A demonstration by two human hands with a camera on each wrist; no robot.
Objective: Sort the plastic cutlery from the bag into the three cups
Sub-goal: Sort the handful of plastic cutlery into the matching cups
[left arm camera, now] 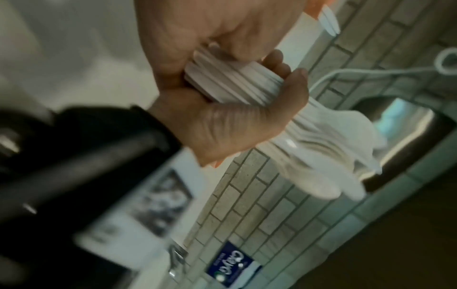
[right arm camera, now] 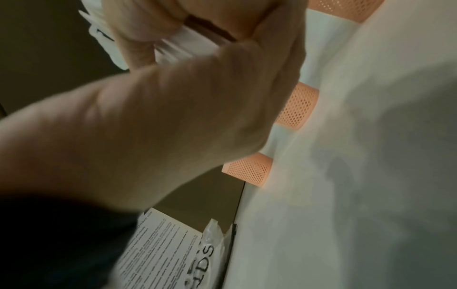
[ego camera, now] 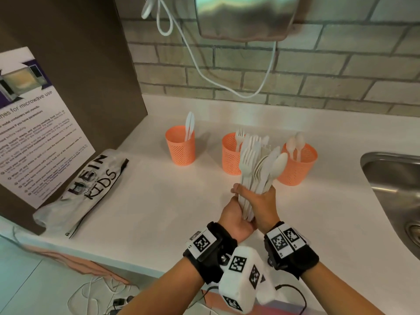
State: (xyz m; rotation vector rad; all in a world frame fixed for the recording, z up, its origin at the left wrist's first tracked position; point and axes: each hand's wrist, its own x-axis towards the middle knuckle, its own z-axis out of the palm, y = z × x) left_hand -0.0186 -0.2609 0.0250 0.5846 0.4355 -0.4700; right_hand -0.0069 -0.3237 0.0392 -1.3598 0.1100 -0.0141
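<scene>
While both hands meet over the white counter, the scene runs left to right like this:

Notice: a printed sheet on microwave use leans on the brown panel at far left.
Bag: the clear plastic bag with black lettering lies flat on the counter just below that sheet, well apart from the hands.
Left cup: an orange mesh cup stands upright with white knives in it.
Middle cup: a second orange mesh cup holds forks, partly hidden behind the held bundle.
Left hand: the left hand curls its fingers round the handle ends of the bundle.
Bundle: a thick bunch of white plastic cutlery, forks and spoons fanned upward, is raised above the counter in front of the middle and right cups.
Right hand: the right hand wraps the same handles from the other side, touching the left hand.
Right cup: the third orange mesh cup holds spoons.
Sink: a steel sink sits at far right.
</scene>
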